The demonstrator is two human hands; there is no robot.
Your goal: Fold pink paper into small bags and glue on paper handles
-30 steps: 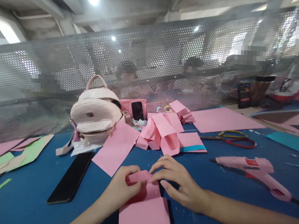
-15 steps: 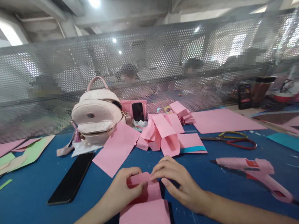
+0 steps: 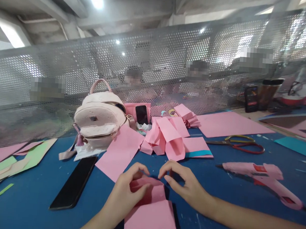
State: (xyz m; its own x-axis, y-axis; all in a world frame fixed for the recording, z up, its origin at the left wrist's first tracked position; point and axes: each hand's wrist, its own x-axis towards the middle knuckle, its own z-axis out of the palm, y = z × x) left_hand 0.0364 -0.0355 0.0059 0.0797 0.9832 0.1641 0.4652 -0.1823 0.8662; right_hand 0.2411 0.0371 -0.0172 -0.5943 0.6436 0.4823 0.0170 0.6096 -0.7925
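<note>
A folded pink paper piece (image 3: pixel 150 212) lies on the blue table (image 3: pixel 31 207) right in front of me. My left hand (image 3: pixel 126 193) pinches its far folded edge, thumb and fingers closed on the paper. My right hand (image 3: pixel 187 188) hovers at the right of that fold, its fingers curled and slightly apart, the tips just above the paper's far corner.
A black phone (image 3: pixel 73 182) lies left of my hands. Behind are loose pink sheets (image 3: pixel 119 152), a pile of folded pink pieces (image 3: pixel 167 134), a pale pink backpack (image 3: pixel 100 119), scissors (image 3: pixel 240 143) and a pink glue gun (image 3: pixel 264 178). People sit behind a perforated metal screen (image 3: pixel 145 68).
My right hand has lifted off the fold and its fingers have parted. My left hand has raised its fingers while keeping hold of the paper's edge.
</note>
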